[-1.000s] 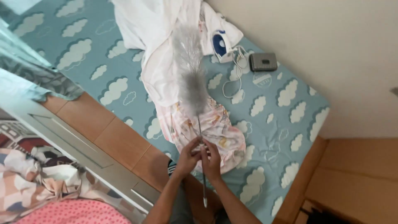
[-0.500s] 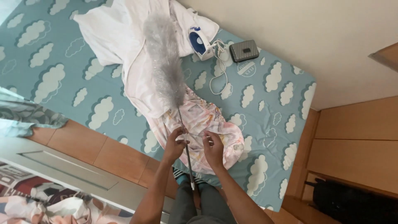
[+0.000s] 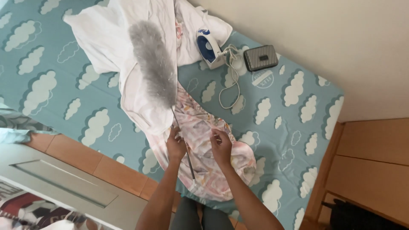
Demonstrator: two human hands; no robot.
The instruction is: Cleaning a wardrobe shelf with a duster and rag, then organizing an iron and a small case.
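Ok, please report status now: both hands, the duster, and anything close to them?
Left hand on duster rod. Right hand pinching pink patterned cloth. Grey duster head lying over white cloth. Iron and its cord beyond, apart.

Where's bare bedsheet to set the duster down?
Bare sheet lies left of the white laundry, and right of the iron cord below the grey case. Crowded mid-bed: duster, iron, patterned cloth under both hands.
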